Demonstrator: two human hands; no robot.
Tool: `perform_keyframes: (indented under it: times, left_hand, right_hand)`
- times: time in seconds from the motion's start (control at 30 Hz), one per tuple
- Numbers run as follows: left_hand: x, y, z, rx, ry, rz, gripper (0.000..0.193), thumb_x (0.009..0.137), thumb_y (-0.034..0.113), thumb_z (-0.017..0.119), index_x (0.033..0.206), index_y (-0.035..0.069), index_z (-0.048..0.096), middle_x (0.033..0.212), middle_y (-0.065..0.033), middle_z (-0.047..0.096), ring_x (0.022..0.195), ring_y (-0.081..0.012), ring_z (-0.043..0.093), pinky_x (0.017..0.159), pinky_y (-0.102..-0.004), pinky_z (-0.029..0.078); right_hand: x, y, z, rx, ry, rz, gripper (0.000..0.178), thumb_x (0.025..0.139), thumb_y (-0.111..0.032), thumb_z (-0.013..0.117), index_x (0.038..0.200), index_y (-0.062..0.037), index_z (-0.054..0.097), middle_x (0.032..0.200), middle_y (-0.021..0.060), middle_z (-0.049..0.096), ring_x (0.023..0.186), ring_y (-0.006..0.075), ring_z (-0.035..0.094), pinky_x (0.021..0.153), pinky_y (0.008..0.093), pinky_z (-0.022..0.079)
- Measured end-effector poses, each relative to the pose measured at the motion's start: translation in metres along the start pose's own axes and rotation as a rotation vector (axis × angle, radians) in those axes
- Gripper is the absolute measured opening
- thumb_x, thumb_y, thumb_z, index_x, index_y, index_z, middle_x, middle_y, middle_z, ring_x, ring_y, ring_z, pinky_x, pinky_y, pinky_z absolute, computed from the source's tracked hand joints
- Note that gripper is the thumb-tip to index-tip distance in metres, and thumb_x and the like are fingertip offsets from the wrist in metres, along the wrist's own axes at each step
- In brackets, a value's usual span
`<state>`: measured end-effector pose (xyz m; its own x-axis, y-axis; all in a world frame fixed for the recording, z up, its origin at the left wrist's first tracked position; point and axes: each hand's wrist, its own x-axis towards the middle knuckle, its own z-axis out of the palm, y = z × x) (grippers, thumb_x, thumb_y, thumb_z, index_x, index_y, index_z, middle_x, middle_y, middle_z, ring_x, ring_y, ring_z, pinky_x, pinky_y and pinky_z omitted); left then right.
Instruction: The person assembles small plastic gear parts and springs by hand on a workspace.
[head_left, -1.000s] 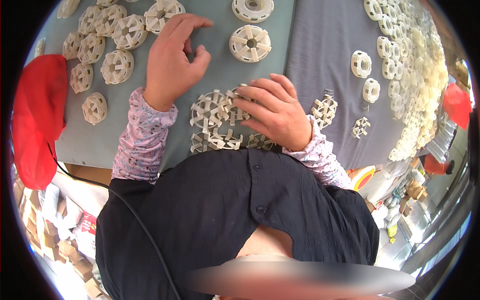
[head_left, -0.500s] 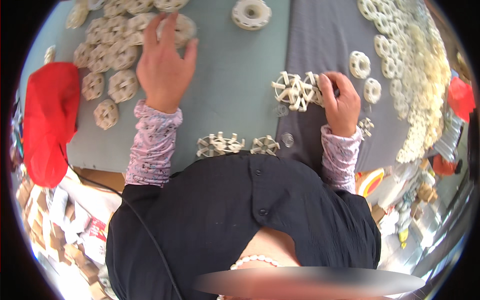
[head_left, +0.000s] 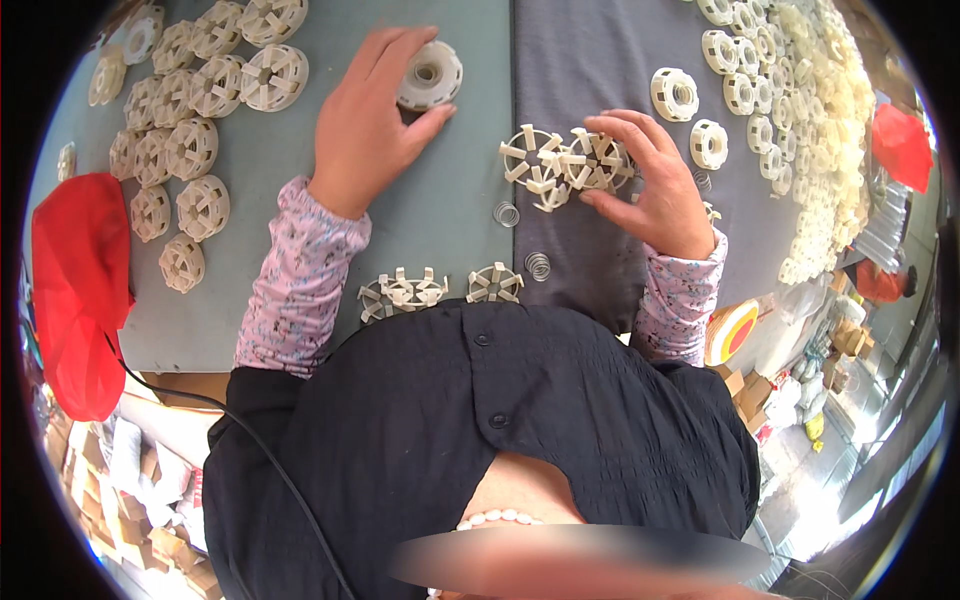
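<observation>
My left hand [head_left: 365, 125] is curved around a white plastic ring with a hollow hub [head_left: 428, 74], its fingers at the upper left edge and its thumb at the lower edge. My right hand [head_left: 665, 185] has its thumb and fingers on either side of the rightmost of several cream spoked plastic rings [head_left: 548, 165] bunched together. Small coil springs lie nearby, one spring [head_left: 506, 214] below the bunch and another spring [head_left: 538, 266] closer to me. Against my shirt rest more spoked rings [head_left: 494, 284].
At left, spoked round pieces [head_left: 192, 150] spread over the grey-green cloth [head_left: 440, 200], beside a red cloth bundle [head_left: 80, 290]. Two white rings, one here [head_left: 709, 145], lie right of my right hand. A big heap of cream parts [head_left: 845, 170] fills the far right.
My left hand has left the pieces at the left and come to the lone white ring. My right thumb and fingers have spread wider around the spoked ring. The whole view has shifted.
</observation>
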<state>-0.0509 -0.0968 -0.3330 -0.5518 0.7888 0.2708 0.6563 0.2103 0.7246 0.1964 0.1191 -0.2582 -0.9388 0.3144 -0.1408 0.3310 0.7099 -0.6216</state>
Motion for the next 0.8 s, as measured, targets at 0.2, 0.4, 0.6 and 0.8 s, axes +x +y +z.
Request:
perform_keyframes:
  times: [0.2, 0.4, 0.6, 0.8]
  left_hand:
    - [-0.034, 0.012, -0.008, -0.020, 0.040, -0.052, 0.072, 0.083, 0.016, 0.092, 0.150, 0.011, 0.066, 0.143, -0.0090, 0.068, 0.091, -0.0191, 0.068, 0.075, -0.0305, 0.057]
    - [-0.037, 0.008, -0.017, -0.150, -0.041, -0.214, 0.075, 0.082, 0.017, 0.093, 0.151, 0.015, 0.064, 0.141, -0.0078, 0.068, 0.080, -0.0177, 0.069, 0.075, -0.0321, 0.059]
    - [-0.037, -0.003, -0.010, -0.336, 0.059, -0.186, 0.051, 0.087, 0.016, 0.090, 0.136, 0.013, 0.076, 0.136, -0.0049, 0.071, 0.066, -0.0110, 0.062, 0.066, -0.0276, 0.055]
    - [-0.039, -0.002, -0.009, -0.346, 0.057, -0.197, 0.038, 0.092, 0.005, 0.087, 0.130, 0.009, 0.078, 0.142, -0.0066, 0.069, 0.068, -0.0038, 0.053, 0.063, -0.0216, 0.048]
  right_hand:
    - [0.004, -0.004, -0.007, -0.120, 0.152, -0.184, 0.065, 0.075, -0.013, 0.095, 0.136, -0.0077, 0.074, 0.136, 0.0133, 0.068, 0.118, 0.0330, 0.070, 0.100, 0.0420, 0.059]
    - [0.008, 0.004, -0.010, -0.090, 0.298, 0.048, 0.068, 0.076, -0.021, 0.101, 0.137, -0.0048, 0.076, 0.129, 0.0110, 0.070, 0.090, 0.0173, 0.071, 0.077, 0.0315, 0.061]
    - [0.045, -0.038, 0.028, 0.120, 0.217, -0.123, 0.066, 0.078, -0.007, 0.097, 0.140, -0.0068, 0.074, 0.131, 0.0108, 0.070, 0.097, 0.0203, 0.073, 0.084, 0.0331, 0.065]
    - [0.072, -0.046, 0.043, 0.160, 0.193, -0.199, 0.065, 0.078, -0.003, 0.094, 0.140, -0.0080, 0.074, 0.130, 0.0108, 0.070, 0.100, 0.0231, 0.073, 0.083, 0.0339, 0.065]
